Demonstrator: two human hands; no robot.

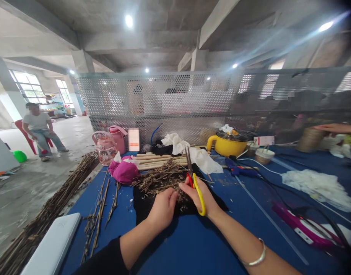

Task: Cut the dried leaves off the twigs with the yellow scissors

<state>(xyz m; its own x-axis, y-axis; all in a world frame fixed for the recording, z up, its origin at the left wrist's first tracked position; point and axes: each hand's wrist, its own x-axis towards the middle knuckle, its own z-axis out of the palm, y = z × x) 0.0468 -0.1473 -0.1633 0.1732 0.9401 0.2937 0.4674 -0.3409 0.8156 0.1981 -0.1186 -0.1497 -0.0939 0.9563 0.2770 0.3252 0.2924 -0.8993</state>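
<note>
My right hand [203, 194] is closed round scissors [200, 194] with red and yellow handles; their blades point up and away. Close to its left, my left hand [163, 206] has its fingers curled together, and whatever lies between them is too small to make out. Both hands are over a black cloth [141, 202] on the blue table [175, 252]. Just beyond them, a pile of short dry brown twigs [161, 176] covers much of the cloth.
Behind the twigs lie wooden sticks [152, 161] and white cloth [204, 158]. A yellow pot [229, 146] and glue gun [244, 170] are at right. Long stalks [55, 198] and a white box [53, 244] are at left. A person [39, 126] sits farther off.
</note>
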